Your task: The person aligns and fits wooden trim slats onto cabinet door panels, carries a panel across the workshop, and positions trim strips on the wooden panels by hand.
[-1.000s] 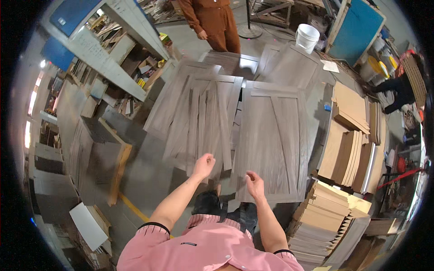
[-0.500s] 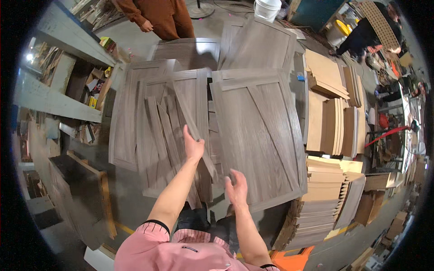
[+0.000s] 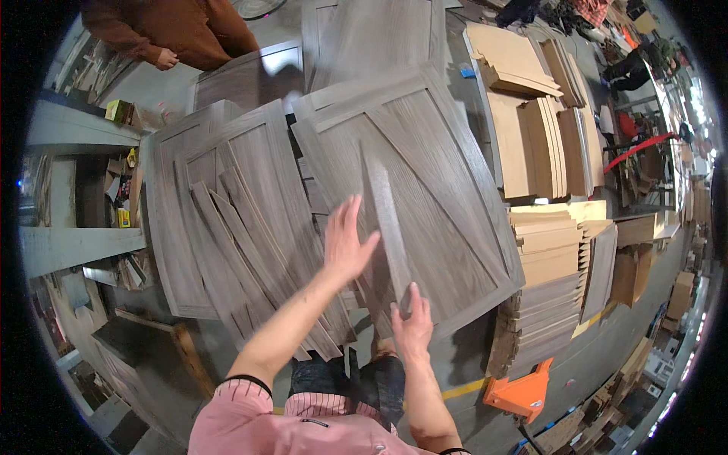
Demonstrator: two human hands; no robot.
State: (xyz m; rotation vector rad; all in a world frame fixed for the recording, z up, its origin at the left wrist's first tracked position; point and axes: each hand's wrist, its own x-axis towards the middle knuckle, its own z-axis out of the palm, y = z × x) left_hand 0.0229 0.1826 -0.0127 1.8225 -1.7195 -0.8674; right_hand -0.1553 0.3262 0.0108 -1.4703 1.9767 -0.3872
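A grey wood-grain strip (image 3: 389,227), blurred by motion, stands over the left part of a framed wood-grain door panel (image 3: 455,265). My right hand (image 3: 414,324) grips the strip's lower end between thumb and fingers. Just left of the strip, my left hand (image 3: 349,244) is open with its fingers spread, apart from it. Several loose strips (image 3: 246,227) lie lengthwise on another framed panel (image 3: 265,152) to the left, reaching past its near edge. Part of the far panel surface behind the raised strip is hidden.
A person in brown (image 3: 178,34) stands at the far left beside more panels (image 3: 371,38). Stacked tan boards (image 3: 523,144) and a pile of grey-edged boards (image 3: 542,296) stand at the right. An orange metal piece (image 3: 519,390) rests on the floor nearby. Pale beams (image 3: 83,241) edge the left side.
The strip has passed from my left hand to my right and moved right, over the right panel. My left hand has opened. The view has shifted, and the panels appear more tilted.
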